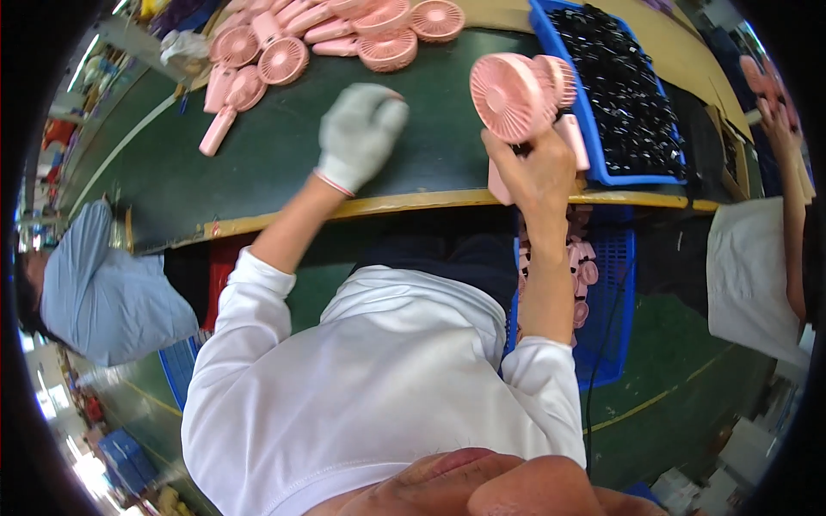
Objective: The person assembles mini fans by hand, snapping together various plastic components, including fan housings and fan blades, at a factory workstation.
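My right hand (542, 172), bare, grips pink handheld fans at the table's near edge. One round grille (508, 96) faces left, and a second fan head (561, 82) shows close behind it. Pink handle parts stick out below and beside my fingers. Farther left, my left hand (360, 133) wears a white glove and hovers over the green tabletop (275, 163). Its fingers curl inward, and whatever may be inside them is hidden. Beyond that hand lies a heap of pink handheld fans (284, 60), with one fan's handle (217, 133) pointing toward me.
A blue tray (608, 176) full of small shiny black parts stands right of my right hand. Below the table edge, a blue crate (611, 344) holds pink parts (581, 275). One person (112, 292) sits at left; another (753, 267) works at right. Cardboard (667, 43) lies behind the tray.
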Demonstrator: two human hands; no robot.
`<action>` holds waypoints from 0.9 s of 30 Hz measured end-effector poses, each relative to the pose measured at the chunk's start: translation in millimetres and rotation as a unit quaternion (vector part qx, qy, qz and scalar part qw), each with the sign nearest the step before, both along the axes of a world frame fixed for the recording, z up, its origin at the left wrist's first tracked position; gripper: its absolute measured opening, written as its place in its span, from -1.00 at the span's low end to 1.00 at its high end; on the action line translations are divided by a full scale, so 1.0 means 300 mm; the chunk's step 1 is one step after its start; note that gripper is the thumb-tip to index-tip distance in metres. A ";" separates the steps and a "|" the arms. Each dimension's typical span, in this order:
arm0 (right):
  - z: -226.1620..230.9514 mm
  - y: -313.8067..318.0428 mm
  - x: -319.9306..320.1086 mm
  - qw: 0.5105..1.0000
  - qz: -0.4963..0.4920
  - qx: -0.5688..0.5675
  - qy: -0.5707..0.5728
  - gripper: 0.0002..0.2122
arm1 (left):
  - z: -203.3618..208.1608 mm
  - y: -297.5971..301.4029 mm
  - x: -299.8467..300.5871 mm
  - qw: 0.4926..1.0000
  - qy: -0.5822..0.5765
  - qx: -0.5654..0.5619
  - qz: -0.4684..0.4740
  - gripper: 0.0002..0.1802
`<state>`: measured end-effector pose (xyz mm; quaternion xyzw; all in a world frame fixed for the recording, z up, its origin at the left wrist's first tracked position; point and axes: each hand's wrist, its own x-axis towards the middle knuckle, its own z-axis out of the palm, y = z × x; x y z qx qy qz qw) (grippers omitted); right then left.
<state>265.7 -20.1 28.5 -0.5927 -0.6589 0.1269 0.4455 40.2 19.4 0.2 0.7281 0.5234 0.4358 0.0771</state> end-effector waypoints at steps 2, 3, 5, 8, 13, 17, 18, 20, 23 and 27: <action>-0.014 0.094 0.039 0.985 -0.059 0.040 -0.155 -0.66 | -0.012 0.138 -0.137 0.987 0.113 0.075 0.085 -0.67; -0.001 0.121 0.043 0.973 -0.074 0.012 -0.218 -0.65 | -0.019 0.194 -0.207 0.975 0.157 0.093 0.123 -0.57; -0.004 0.179 0.052 0.952 -0.103 -0.031 -0.288 -0.67 | -0.020 0.279 -0.253 0.967 0.199 0.080 0.135 -0.52; -0.029 0.233 0.084 0.922 -0.107 -0.067 -0.366 -0.65 | -0.062 0.403 -0.297 0.942 0.306 0.083 0.111 -0.50; -0.018 0.207 0.187 0.927 -0.137 0.053 -0.345 -0.69 | -0.046 0.389 -0.236 0.932 0.328 0.073 0.138 -0.52; 0.057 0.256 0.373 0.913 -0.145 0.067 -0.377 -0.83 | -0.069 0.368 -0.236 0.943 0.297 0.065 0.138 -0.43; 0.064 0.271 0.401 0.907 -0.142 0.007 -0.395 -0.86 | -0.064 0.354 -0.231 0.943 0.289 0.092 0.141 -0.46; 0.059 0.302 0.438 0.900 -0.128 -0.059 -0.413 -0.85 | -0.051 0.319 -0.230 0.945 0.282 0.133 0.100 -0.51; 0.024 0.356 0.475 0.887 -0.104 -0.102 -0.438 -0.85 | -0.046 0.259 -0.198 0.951 0.251 0.177 0.035 -0.56; -0.010 0.398 0.498 0.871 -0.063 -0.075 -0.482 -0.87 | -0.025 0.213 -0.164 0.960 0.262 0.094 0.021 -0.52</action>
